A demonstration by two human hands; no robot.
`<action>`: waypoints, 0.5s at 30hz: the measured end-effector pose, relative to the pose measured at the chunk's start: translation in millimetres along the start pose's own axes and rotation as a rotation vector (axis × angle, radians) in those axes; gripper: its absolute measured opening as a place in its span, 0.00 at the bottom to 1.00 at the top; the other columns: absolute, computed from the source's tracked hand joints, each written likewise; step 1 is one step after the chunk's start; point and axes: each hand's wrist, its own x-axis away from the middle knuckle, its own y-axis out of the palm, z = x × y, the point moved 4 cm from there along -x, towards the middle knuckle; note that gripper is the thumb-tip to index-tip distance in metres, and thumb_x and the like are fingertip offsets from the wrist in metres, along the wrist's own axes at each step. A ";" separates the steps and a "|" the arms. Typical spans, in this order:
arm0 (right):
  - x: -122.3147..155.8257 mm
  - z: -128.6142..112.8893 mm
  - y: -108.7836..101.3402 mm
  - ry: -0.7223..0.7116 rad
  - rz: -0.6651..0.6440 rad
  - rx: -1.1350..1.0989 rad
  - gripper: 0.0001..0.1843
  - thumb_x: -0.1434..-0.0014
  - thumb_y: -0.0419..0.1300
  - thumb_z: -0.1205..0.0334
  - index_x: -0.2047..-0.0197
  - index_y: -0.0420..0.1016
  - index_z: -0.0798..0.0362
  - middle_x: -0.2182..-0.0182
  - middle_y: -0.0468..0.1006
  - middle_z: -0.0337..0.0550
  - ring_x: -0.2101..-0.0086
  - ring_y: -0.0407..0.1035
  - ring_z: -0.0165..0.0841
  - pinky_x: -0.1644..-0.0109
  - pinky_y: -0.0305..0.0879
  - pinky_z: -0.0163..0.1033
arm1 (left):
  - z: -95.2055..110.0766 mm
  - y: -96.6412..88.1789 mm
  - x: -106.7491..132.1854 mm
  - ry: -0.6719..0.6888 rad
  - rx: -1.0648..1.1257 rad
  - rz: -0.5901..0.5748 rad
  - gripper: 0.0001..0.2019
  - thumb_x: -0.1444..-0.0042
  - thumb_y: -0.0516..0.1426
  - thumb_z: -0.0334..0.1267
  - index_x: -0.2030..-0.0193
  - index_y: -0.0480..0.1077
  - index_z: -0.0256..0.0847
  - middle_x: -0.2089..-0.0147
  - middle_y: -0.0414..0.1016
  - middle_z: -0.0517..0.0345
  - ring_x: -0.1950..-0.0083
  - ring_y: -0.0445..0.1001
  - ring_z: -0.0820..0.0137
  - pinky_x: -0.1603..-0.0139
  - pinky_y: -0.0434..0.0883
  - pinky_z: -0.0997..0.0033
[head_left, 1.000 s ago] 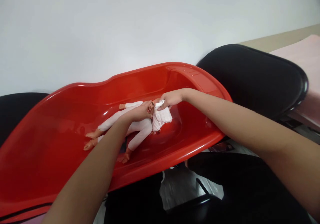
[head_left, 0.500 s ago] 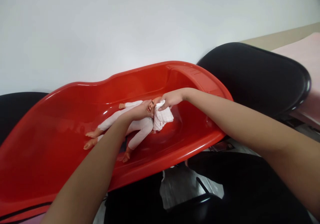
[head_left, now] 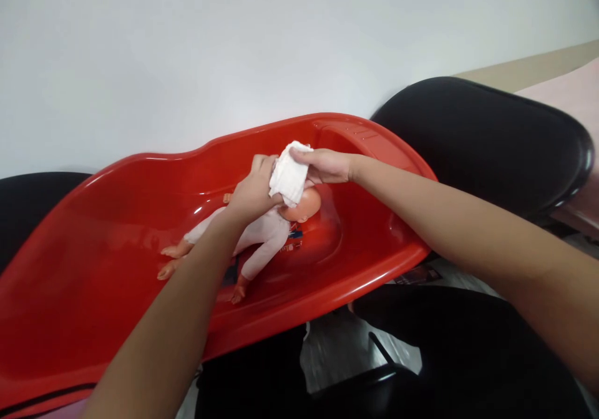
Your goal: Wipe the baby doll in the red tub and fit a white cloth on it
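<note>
A baby doll [head_left: 262, 238] in a pale pink suit lies on its back in a red plastic baby tub [head_left: 107, 219], head to the right. A folded white cloth [head_left: 286, 177] is held just above the doll's head. My right hand [head_left: 327, 164] pinches the cloth's upper edge. My left hand [head_left: 253, 188] grips the cloth's left side, fingers curled, right over the doll's chest. The doll's face is hidden behind the cloth and my left hand.
The tub rests across black chairs, one [head_left: 482, 138] at the right and one [head_left: 28, 207] at the far left. A white wall [head_left: 187, 50] stands right behind. Floor [head_left: 337, 350] shows below the tub's front rim. A pink surface [head_left: 575, 88] lies at the far right.
Both hands have lifted off the doll's face and risen with the cloth. The doll's head, uncovered, now lies lower in the tub.
</note>
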 end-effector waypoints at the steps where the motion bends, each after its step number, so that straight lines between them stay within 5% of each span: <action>1: 0.4 -3.6 1.3 -0.014 0.005 -0.018 0.37 0.31 0.44 0.34 0.38 0.67 0.57 0.48 0.79 0.58 0.47 0.73 0.43 0.40 0.73 0.49 | 3.5 -3.6 1.1 0.013 -0.030 0.082 0.41 0.47 0.65 0.44 0.28 0.52 0.53 0.31 0.56 0.48 0.42 0.70 0.48 0.48 0.71 0.52; 5: 5.8 -9.9 13.8 0.035 -0.124 -0.069 0.32 0.31 0.52 0.39 0.39 0.68 0.58 0.49 0.79 0.59 0.44 0.71 0.43 0.38 0.70 0.48 | 8.3 -9.2 2.4 0.024 -0.101 0.284 0.30 0.38 0.57 0.43 0.29 0.56 0.53 0.31 0.58 0.50 0.42 0.70 0.53 0.48 0.70 0.56; 9: 8.2 -6.0 20.4 0.051 -0.265 -0.113 0.29 0.36 0.64 0.54 0.36 0.66 0.57 0.44 0.76 0.55 0.40 0.69 0.40 0.35 0.68 0.43 | 2.3 -9.4 -2.5 0.051 -0.131 0.295 0.12 0.36 0.55 0.43 0.49 0.74 0.47 0.49 0.72 0.54 0.51 0.72 0.59 0.51 0.68 0.58; 15: -7.0 16.7 8.3 -0.104 -0.346 -0.001 0.38 0.42 0.70 0.60 0.31 0.63 0.52 0.36 0.70 0.52 0.40 0.69 0.40 0.35 0.68 0.44 | -33.4 -35.0 -0.1 -0.172 -0.262 0.632 0.09 0.39 0.56 0.38 0.55 0.77 0.46 0.50 0.69 0.50 0.53 0.70 0.58 0.57 0.68 0.60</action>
